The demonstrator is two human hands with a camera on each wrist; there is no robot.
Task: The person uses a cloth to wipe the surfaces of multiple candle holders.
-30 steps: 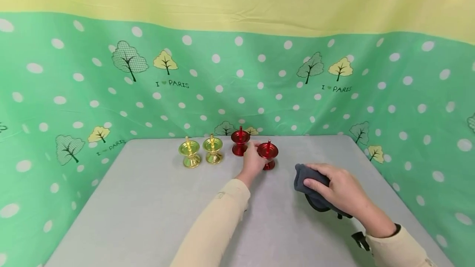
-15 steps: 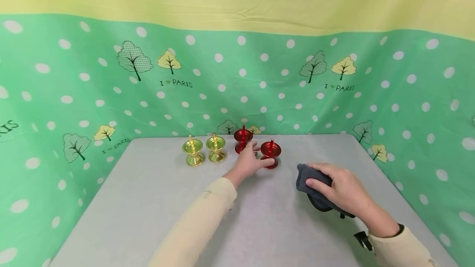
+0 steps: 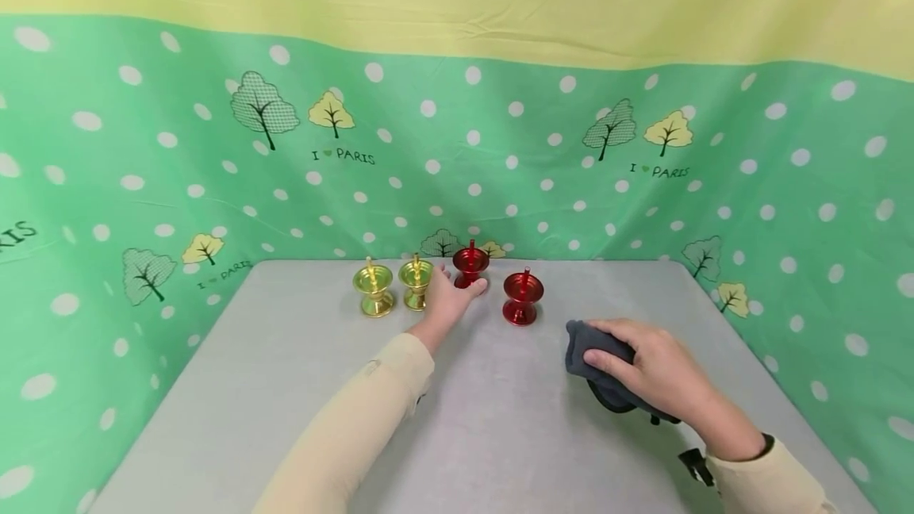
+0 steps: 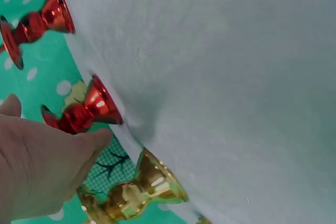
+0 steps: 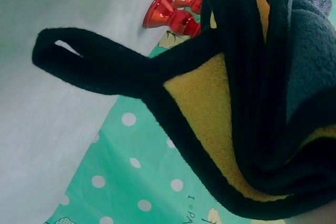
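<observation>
Two gold candle holders, the left one (image 3: 374,292) and the right one (image 3: 415,274), stand upright toward the back of the table, a thin rod rising from each dish. To their right are two red ones: a rear holder (image 3: 470,262) and a nearer holder (image 3: 521,297). My left hand (image 3: 446,300) reaches between the right gold and rear red holders, thumb spread, partly covering both. In the left wrist view the thumb overlaps the rear red holder (image 4: 86,111). My right hand (image 3: 660,363) grips a folded dark grey cloth (image 3: 596,347) with black edging and a yellow inside (image 5: 202,108).
A grey-white cover lies over the table (image 3: 493,435). Green and yellow printed fabric (image 3: 500,141) hangs behind it and along both sides. A black hanging loop (image 5: 79,59) sticks out from the cloth in the right wrist view.
My left hand has moved left, away from the nearer red holder to the gap between the rear red and right gold holders. My right hand keeps gripping the cloth in about the same place.
</observation>
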